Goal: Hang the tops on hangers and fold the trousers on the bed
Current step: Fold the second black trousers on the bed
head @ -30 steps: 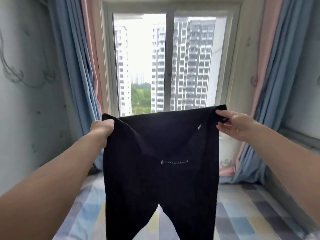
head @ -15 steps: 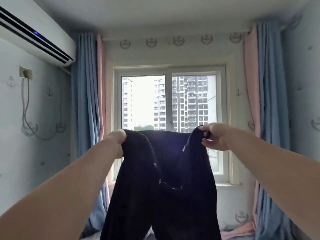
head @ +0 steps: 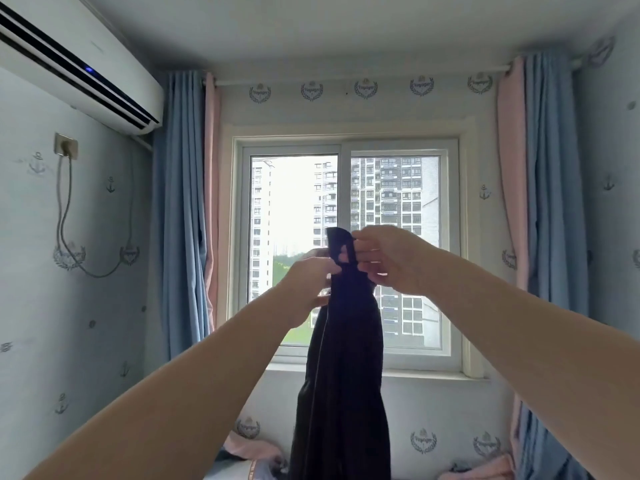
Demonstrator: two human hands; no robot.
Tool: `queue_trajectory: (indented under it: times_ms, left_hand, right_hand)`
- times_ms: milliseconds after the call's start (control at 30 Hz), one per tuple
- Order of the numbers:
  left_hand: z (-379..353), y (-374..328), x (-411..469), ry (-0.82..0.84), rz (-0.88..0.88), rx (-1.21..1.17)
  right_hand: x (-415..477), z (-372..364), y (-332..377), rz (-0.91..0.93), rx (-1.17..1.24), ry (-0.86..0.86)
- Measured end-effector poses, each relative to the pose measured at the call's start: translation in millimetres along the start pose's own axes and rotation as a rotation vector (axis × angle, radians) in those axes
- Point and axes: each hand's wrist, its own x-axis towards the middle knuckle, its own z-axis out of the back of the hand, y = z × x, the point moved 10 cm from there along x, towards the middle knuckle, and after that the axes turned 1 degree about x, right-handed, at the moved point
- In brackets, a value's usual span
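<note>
Black trousers (head: 343,375) hang straight down in front of the window, folded lengthwise with the two waist corners brought together at the top. My left hand (head: 308,282) grips the waistband from the left side. My right hand (head: 384,258) pinches the same waistband from the right, its fingers curled over the fabric. Both hands meet at chest height, arms stretched forward. The trouser legs run out of the bottom of the view.
The window (head: 346,251) is straight ahead, flanked by blue and pink curtains (head: 183,209). An air conditioner (head: 69,64) is mounted high on the left wall. Pink clothes (head: 252,452) lie on the bed at the bottom edge, more at the lower right (head: 485,469).
My hands have come together, bringing the two waist corners side by side so the trousers hang folded in half lengthwise. The view has tilted upward from the bed.
</note>
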Motion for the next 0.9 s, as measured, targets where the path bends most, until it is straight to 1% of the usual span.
queue_trajectory:
  times_ms: [67,167,267,333,367,433,467,500,533,567,600,633,667,700,767,833,900]
  left_hand:
    - [-8.6,2.2,-4.3,0.063,-0.017,0.001]
    - [-13.3,2.1,-5.9,0.073,-0.096,0.043]
    - [-7.5,4.2,-5.9,-0.044,-0.178,0.125]
    - [-1.6,10.1,-4.1,-0.111,-0.195,0.14]
    - [0.7,14.0,-2.8,-0.128,-0.189,0.135]
    - [6.7,19.6,-1.3,-0.147,-0.173,0.093]
    - [8.6,20.4,-0.6,-0.139,-0.17,0.059]
    - [9.1,18.8,-0.2,-0.118,-0.173,0.027]
    - [8.9,16.4,-0.3,-0.093,-0.174,-0.002]
    - [8.8,13.9,-0.7,-0.068,-0.171,-0.028]
    - [8.9,11.9,-0.6,-0.043,-0.163,-0.051]
    - [9.1,10.6,-0.5,-0.02,-0.153,-0.065]
    - [10.0,10.2,0.1,0.002,-0.142,-0.074]
    - [12.2,10.4,0.7,0.021,-0.129,-0.076]
    - [22.4,12.0,2.3,0.038,-0.103,-0.067]
    - [40.8,13.0,4.7,0.02,-0.089,-0.056]
    - [63.5,13.6,8.2,-0.027,-0.087,-0.033]
  right_hand:
    - [-1.9,-2.1,4.1,0.018,-0.06,-0.024]
    - [-4.6,-4.9,10.7,0.079,-0.097,-0.047]
    - [-13.6,-5.5,14.5,0.168,-0.142,-0.045]
    - [-20.9,4.3,13.3,0.303,-0.267,-0.063]
    - [-25.1,18.0,11.8,0.392,-0.361,-0.136]
    - [-42.4,54.7,3.1,0.536,-0.537,-0.394]
    - [-52.3,71.4,-7.3,0.572,-0.531,-0.487]
    - [-56.0,85.3,-25.6,0.543,-0.445,-0.493]
    - [-52.6,91.7,-50.3,0.449,-0.268,-0.411]
    - [-44.1,88.6,-83.1,0.28,-0.087,-0.269]
    - [-39.2,77.2,-112.6,0.104,0.036,-0.124]
    - [-36.2,64.2,-134.7,-0.03,0.088,0.01]
    - [-32.9,55.4,-149.0,-0.104,0.115,0.096]
    - [-29.1,49.2,-156.1,-0.14,0.153,0.155]
    - [-23.1,42.8,-156.5,-0.165,0.243,0.155]
    - [-16.5,41.5,-146.1,-0.148,0.261,0.09]
    - [-8.5,40.4,-127.4,-0.088,0.243,0.002]
